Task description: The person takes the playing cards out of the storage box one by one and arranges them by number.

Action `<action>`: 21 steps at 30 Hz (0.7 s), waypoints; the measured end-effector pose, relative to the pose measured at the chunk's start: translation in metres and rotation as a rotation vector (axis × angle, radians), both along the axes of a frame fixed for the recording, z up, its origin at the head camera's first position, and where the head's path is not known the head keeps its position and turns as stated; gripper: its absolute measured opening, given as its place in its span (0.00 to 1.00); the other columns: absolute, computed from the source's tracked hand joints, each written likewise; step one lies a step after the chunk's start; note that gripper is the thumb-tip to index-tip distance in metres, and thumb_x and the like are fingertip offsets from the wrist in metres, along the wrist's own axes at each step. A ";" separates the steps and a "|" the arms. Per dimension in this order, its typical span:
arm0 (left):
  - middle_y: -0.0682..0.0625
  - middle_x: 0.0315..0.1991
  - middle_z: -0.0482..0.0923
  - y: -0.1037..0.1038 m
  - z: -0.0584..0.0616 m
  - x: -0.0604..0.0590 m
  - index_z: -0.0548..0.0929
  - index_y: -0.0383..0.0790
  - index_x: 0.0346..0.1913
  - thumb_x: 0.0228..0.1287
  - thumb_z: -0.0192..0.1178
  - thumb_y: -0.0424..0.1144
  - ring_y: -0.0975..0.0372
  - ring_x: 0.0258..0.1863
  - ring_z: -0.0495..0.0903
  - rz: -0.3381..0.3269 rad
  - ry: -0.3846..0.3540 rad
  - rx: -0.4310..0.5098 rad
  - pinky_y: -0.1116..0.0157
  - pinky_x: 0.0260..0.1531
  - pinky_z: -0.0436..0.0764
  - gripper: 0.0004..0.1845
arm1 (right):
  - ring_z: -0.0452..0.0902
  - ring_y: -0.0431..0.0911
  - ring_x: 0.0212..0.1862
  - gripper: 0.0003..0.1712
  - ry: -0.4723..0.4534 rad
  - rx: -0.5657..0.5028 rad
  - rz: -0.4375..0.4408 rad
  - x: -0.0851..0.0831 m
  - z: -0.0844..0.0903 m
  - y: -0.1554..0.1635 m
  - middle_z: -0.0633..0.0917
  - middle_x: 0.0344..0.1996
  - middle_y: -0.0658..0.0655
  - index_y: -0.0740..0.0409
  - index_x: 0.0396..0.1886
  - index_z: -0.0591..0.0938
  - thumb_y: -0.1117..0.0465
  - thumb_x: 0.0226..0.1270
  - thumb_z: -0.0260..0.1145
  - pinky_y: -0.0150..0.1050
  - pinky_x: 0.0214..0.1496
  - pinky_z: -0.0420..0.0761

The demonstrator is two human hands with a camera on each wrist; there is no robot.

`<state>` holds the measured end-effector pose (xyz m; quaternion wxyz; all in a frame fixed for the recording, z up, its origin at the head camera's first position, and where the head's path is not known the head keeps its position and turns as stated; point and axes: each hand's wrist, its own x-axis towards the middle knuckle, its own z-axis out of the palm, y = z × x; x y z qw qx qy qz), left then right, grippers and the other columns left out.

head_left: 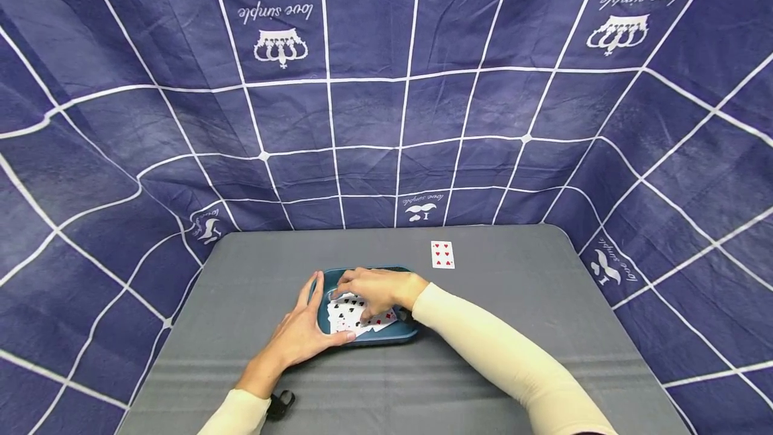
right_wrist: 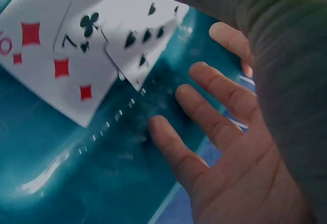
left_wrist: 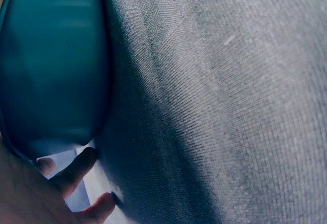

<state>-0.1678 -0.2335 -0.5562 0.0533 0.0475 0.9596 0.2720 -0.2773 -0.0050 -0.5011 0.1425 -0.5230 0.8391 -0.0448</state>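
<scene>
Cards in a tray, with a hand at either side. The cards (head_left: pixel 345 317) lie face up and overlapping on the floor of the shallow blue tray (head_left: pixel 392 339), which rests on a grey table (head_left: pixel 513 287) with its long axis running from the person's left to right. The left hand (head_left: pixel 302 331) holds the tray's left end, its thumb along the near rim and its fingers reaching up the left side. The right hand (head_left: pixel 377 289) enters from the right and is over the tray, its fingers directed leftward; the cards lie directly below it, towards its thumb, so that it is the nearer hand. As the right wrist view shows, the fingers of this hand are loosely spread and apart from the visible cards; no card is seen in its grasp, though whether the thumb tip touches the pile cannot be told. A loose card (head_left: pixel 443 255), the six of hearts, lies face up on the table beyond the tray and to its right, well apart from it; its long axis points away from the person, across that of the tray. Behind stands a blue cloth (head_left: pixel 374 113) ruled with white lines.
</scene>
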 end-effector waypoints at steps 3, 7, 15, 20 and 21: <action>0.48 1.00 0.39 0.001 0.000 0.000 0.34 0.56 0.99 0.56 0.77 0.85 0.29 0.68 0.86 0.001 -0.008 -0.002 0.27 0.60 0.85 0.84 | 0.77 0.44 0.83 0.46 0.004 0.032 -0.006 0.002 -0.005 -0.006 0.80 0.81 0.45 0.38 0.86 0.81 0.51 0.71 0.90 0.43 0.85 0.80; 0.50 1.00 0.37 0.002 0.000 0.000 0.32 0.59 0.98 0.56 0.75 0.87 0.29 0.68 0.86 0.003 -0.024 -0.005 0.25 0.61 0.84 0.84 | 0.78 0.43 0.81 0.45 0.034 0.066 -0.018 0.004 -0.009 -0.011 0.81 0.79 0.45 0.35 0.86 0.80 0.50 0.72 0.88 0.44 0.84 0.81; 0.50 1.00 0.37 0.001 -0.002 0.001 0.34 0.56 0.99 0.56 0.77 0.85 0.30 0.67 0.87 0.007 -0.017 0.013 0.29 0.62 0.85 0.84 | 0.84 0.42 0.67 0.38 0.086 0.056 -0.026 0.007 -0.015 -0.017 0.84 0.69 0.46 0.36 0.82 0.84 0.48 0.75 0.86 0.44 0.74 0.87; 0.51 1.00 0.37 -0.001 -0.001 0.001 0.34 0.57 0.99 0.55 0.77 0.86 0.30 0.67 0.87 0.011 -0.024 0.002 0.29 0.62 0.85 0.84 | 0.84 0.43 0.61 0.37 0.112 0.056 -0.016 0.006 -0.017 -0.019 0.84 0.67 0.47 0.36 0.82 0.84 0.48 0.78 0.84 0.42 0.71 0.87; 0.51 1.00 0.37 -0.001 0.000 0.001 0.33 0.57 0.99 0.56 0.77 0.85 0.30 0.67 0.87 0.010 -0.025 0.001 0.28 0.62 0.85 0.84 | 0.84 0.43 0.61 0.37 0.120 0.058 -0.012 0.005 -0.017 -0.020 0.84 0.67 0.47 0.36 0.83 0.83 0.48 0.78 0.84 0.42 0.70 0.87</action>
